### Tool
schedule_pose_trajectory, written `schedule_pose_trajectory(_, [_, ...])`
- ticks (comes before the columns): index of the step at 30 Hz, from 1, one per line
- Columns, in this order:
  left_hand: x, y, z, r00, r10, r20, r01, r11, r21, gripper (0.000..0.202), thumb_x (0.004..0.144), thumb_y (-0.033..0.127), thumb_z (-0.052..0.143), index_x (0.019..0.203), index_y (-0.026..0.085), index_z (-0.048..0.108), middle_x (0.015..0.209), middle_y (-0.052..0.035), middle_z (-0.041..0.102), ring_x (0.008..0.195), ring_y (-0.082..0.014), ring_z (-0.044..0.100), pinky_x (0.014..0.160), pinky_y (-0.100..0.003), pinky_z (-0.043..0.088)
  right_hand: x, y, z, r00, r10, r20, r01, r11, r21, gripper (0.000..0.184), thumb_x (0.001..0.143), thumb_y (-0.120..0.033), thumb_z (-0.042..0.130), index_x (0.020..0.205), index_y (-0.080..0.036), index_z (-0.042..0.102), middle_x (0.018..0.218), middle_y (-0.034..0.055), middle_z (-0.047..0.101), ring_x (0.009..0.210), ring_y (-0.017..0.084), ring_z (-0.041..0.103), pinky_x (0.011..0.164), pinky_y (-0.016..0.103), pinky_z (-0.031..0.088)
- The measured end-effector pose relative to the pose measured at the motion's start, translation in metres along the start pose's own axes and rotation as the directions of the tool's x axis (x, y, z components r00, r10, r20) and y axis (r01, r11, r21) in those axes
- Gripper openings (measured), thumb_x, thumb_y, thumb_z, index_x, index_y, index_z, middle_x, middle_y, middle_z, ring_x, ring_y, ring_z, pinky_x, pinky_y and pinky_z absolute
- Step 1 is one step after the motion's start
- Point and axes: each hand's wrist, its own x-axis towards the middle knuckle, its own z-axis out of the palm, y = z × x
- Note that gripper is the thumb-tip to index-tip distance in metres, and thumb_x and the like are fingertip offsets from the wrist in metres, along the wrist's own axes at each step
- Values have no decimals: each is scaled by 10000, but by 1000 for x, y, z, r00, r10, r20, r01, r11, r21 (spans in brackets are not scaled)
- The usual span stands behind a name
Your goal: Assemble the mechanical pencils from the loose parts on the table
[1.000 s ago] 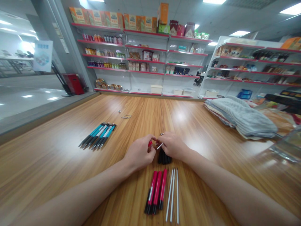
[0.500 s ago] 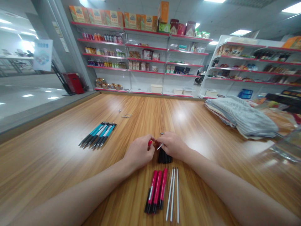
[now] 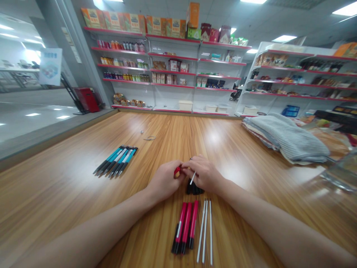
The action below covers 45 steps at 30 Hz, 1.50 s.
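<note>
The left hand [image 3: 164, 181] has its fingers drawn in around a red part [image 3: 177, 171]; most of this part is concealed by the grip. The right hand [image 3: 206, 174] is closed on a slim white rod [image 3: 192, 178], which projects downward from the fingers (its upper end is hidden). The fingertips of both hands meet above the middle of the tabletop [image 3: 237, 149]. A group of black parts [image 3: 195, 190] lies directly below the right hand, partly covered by it. Nearer the wearer, three pink barrels [image 3: 185, 227] with black lower ends lie side by side. Three loose white sticks [image 3: 205, 232] lie just to their right, roughly parallel. A row of blue-and-black pens [image 3: 116, 160] is set well apart at the left, tips toward the wearer. Beyond the pens lies a thin wire loop [image 3: 150, 138]. Folded cloths [image 3: 287, 137] are stacked at the far right
</note>
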Motion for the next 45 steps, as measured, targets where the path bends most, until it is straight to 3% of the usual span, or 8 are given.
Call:
schedule_pose_trajectory(6, [0,2,-5,999,14,33,-10,991,-131,180,900,273,476,838,154,596,756,-11,611,699,-128,535,673,-237,396,-1,-2,-1,995,-15,-94,25,993,113,127,916,-230,504,992,-156,574,740,33,590,697,149,507,717,302,361])
schedule_pose_trajectory(12, [1,1,-6,995,58,80,-33,959,-282,141,883,255,516,924,154,606,874,-23,645,810,-139,571,758,-239,418,-1,-2,0,994,-31,-109,45,990,135,98,903,-218,517,962,-171,580,724,21,582,663,139,494,681,295,360])
schedule_pose_trajectory(21, [0,3,-13,989,-18,150,65,946,-317,289,900,386,490,823,132,604,732,-11,592,687,-123,521,672,-232,396,-4,-1,-3,988,2,-152,18,992,126,114,900,-219,511,973,-156,571,695,17,564,654,137,493,685,299,374])
schedule_pose_trajectory(27, [-1,1,-14,980,-25,197,97,925,-368,134,841,248,525,844,131,589,684,22,515,606,-91,440,588,-214,343,-4,-1,-5,984,23,-174,3,989,150,85,898,-216,519,951,-163,558,708,15,575,636,127,500,672,287,391])
schedule_pose_trajectory(31, [-2,-4,-14,958,8,287,126,887,-444,158,727,106,489,870,149,544,617,55,392,544,-82,350,527,-215,276,-3,-2,-5,979,31,-203,0,989,151,86,900,-210,522,966,-165,552,688,11,575,655,135,529,684,290,407])
schedule_pose_trajectory(35, [-1,-9,-15,945,68,321,127,826,-549,237,663,96,482,887,151,538,744,16,456,666,-108,411,603,-230,322,-2,-4,-3,975,11,-221,25,987,159,92,908,-193,508,992,-164,533,688,14,603,666,142,554,696,299,415])
schedule_pose_trajectory(40, [-2,-13,-13,902,47,430,271,712,-648,222,726,150,457,943,159,505,662,27,378,565,-97,327,520,-233,262,-1,-6,-1,983,11,-186,22,984,179,107,916,-186,492,1021,-172,508,689,12,640,673,155,575,731,327,418])
schedule_pose_trajectory(45, [-1,-11,-11,907,69,415,287,619,-731,194,821,269,452,974,151,458,679,32,354,546,-85,301,498,-229,235,-1,-7,-1,980,-11,-196,40,988,148,102,916,-209,497,1002,-165,529,740,30,635,714,152,587,721,310,409])
